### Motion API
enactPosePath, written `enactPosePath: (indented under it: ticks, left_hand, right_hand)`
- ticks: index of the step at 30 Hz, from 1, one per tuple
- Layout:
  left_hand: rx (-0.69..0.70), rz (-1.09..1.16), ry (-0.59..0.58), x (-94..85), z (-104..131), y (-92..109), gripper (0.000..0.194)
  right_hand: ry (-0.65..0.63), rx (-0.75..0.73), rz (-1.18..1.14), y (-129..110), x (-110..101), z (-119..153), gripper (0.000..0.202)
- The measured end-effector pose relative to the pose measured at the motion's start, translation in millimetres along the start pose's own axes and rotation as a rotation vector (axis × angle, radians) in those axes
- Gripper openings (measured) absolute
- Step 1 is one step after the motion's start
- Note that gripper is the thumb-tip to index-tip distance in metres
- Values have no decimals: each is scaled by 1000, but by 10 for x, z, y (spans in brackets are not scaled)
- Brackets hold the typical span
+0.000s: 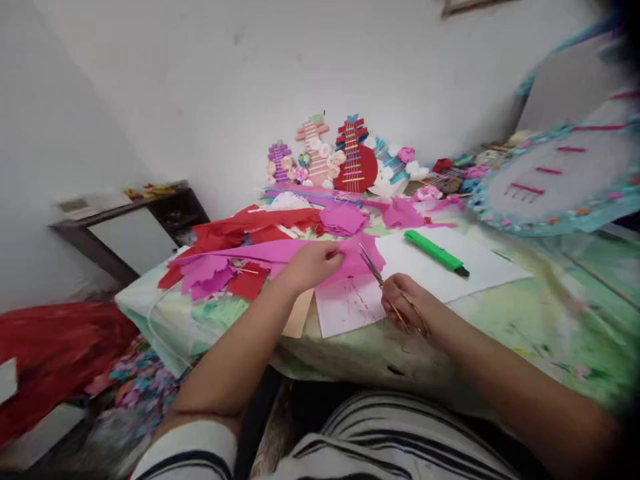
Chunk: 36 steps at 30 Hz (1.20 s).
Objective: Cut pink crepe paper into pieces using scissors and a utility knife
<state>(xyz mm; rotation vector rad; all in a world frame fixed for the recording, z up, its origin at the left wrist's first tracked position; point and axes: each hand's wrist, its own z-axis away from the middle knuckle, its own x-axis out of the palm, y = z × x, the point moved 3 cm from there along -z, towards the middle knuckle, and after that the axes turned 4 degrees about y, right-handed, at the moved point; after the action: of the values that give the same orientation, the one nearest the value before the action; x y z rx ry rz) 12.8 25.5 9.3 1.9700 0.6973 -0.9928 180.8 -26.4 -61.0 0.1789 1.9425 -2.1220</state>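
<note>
My left hand (pixel 315 265) pinches the edge of a pink crepe paper strip (pixel 260 251), which stretches away to the left over the table. In my right hand (pixel 406 300) is a pair of scissors (pixel 373 265), my fingers around its gold handles. The blades point up and left, close to the paper's right end; whether they touch it I cannot tell. Under both hands lie white sheets (pixel 345 310), one with reddish marks. A green utility knife (pixel 436 252) rests on the white sheet beyond my right hand.
Red crepe paper (pixel 220 233) and pink scraps (pixel 345 219) cover the table's back left. Decorated paper guitars (pixel 356 163) lean on the wall. At right stands a large turquoise-edged decorated board (pixel 555 177). A dark cabinet (pixel 145 223) is at left; red material (pixel 55 353) lies below.
</note>
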Motion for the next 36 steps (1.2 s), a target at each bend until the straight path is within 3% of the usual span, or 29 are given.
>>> enactPosePath:
  ticks: [8, 13, 18, 30, 36]
  left_hand:
    - [-64, 121, 2, 10, -44, -35, 27]
    - [-82, 191, -71, 78, -42, 10, 32]
    - [-76, 180, -51, 103, -40, 58, 35]
    - [-111, -7, -17, 106, -4, 81, 45]
    - [-99, 71, -43, 120, 6, 49, 42]
  right_hand:
    - [-49, -17, -91, -5, -7, -9, 50]
    - [-73, -89, -218, -117, 4, -11, 52]
    - [-65, -77, -301, -118, 26, -84, 51]
    - [-30, -131, -253, -128, 87, -177, 46]
    - [-34, -131, -279, -79, 77, -190, 42]
